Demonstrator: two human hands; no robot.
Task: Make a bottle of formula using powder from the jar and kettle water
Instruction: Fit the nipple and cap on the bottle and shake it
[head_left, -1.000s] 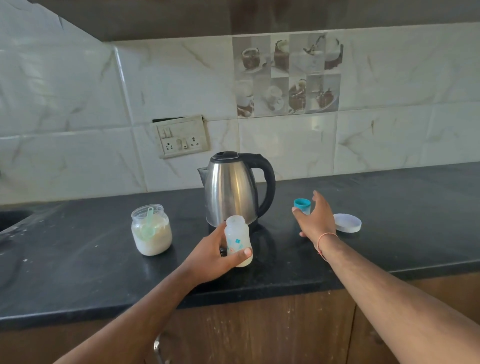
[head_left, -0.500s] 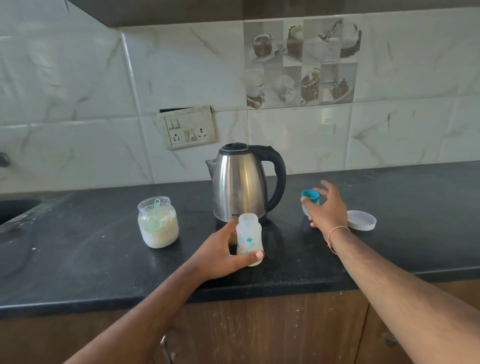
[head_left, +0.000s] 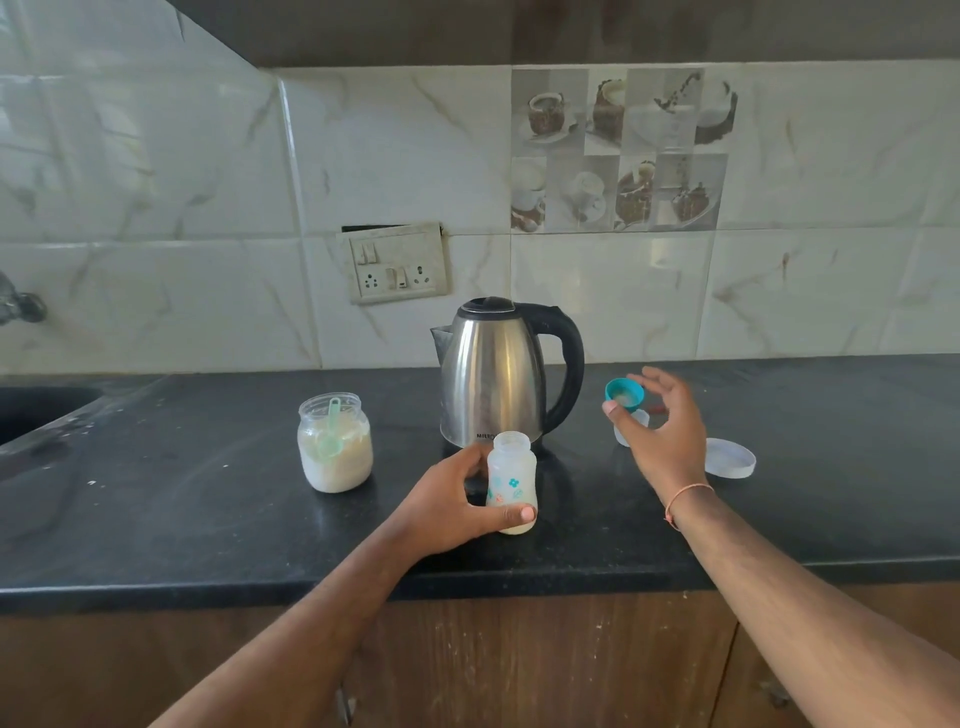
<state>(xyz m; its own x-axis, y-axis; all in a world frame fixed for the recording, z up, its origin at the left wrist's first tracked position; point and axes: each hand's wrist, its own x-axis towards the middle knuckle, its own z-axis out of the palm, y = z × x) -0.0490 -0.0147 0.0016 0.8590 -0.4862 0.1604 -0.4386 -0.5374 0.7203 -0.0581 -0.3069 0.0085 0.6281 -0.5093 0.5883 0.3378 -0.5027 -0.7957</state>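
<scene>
Bottle stands uncapped in the left hand's curled grip; right hand pinches the teal collar. Misthread it and formula could leak.

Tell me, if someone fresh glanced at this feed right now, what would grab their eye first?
Probably the steel kettle at the centre back of the dark counter, and right in front of it the open baby bottle gripped by the left hand. To its right, the right hand holds up the teal bottle cap; the open powder jar with its green scoop stands to the left.
</scene>
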